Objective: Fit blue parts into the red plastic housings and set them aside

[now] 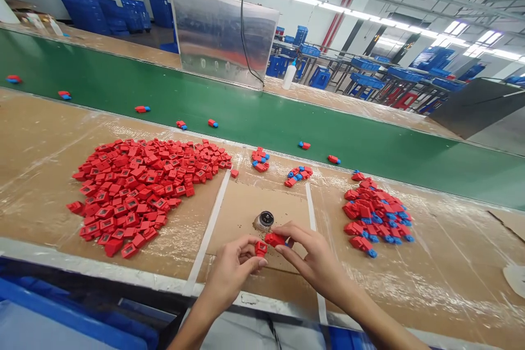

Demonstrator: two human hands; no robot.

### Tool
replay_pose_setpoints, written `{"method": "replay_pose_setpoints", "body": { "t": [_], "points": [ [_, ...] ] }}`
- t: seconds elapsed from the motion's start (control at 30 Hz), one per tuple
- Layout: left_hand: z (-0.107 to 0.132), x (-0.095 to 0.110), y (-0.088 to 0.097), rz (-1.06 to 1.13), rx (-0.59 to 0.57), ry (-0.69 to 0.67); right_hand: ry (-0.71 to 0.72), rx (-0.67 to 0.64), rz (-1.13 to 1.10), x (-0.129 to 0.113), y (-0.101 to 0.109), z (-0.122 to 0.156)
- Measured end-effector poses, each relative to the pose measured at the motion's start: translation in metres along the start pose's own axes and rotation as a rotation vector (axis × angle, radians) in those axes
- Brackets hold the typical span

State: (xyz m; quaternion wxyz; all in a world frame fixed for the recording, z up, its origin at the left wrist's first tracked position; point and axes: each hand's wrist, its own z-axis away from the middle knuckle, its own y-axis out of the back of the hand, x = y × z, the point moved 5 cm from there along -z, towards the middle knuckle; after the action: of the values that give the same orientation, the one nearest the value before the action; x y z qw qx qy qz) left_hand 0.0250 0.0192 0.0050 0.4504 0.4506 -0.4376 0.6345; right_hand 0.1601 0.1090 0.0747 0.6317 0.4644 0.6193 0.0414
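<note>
My left hand (233,269) pinches a small red plastic housing (261,248) near the front edge of the bench. My right hand (312,256) grips a red piece with a blue end (276,239) right beside it; the two parts nearly touch. A small round metal jar (264,221) stands just behind my fingers. A big heap of red housings (139,186) lies to the left. A pile of red-and-blue assembled pieces (375,213) lies to the right.
Two small clusters of red-and-blue pieces (260,159) (298,174) sit by the bench's far edge. Behind runs a green conveyor belt (246,115) carrying scattered pieces. A shiny metal panel (223,35) and a white bottle (289,75) stand beyond it. White tape lines mark the bench.
</note>
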Motion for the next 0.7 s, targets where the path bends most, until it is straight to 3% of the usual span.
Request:
{"method": "replay_pose_setpoints", "body": {
  "t": [0.23,0.47,0.7],
  "points": [
    [-0.001,0.000,-0.002,0.029,-0.049,0.006,-0.003,-0.055,-0.012,0.005,-0.011,0.003],
    [0.005,-0.001,0.002,-0.055,-0.077,0.004,0.034,-0.150,0.070,-0.005,-0.020,0.004],
    [0.003,-0.005,0.004,-0.162,-0.070,0.003,0.084,-0.095,0.166,-0.011,-0.035,0.004]
  ]
}}
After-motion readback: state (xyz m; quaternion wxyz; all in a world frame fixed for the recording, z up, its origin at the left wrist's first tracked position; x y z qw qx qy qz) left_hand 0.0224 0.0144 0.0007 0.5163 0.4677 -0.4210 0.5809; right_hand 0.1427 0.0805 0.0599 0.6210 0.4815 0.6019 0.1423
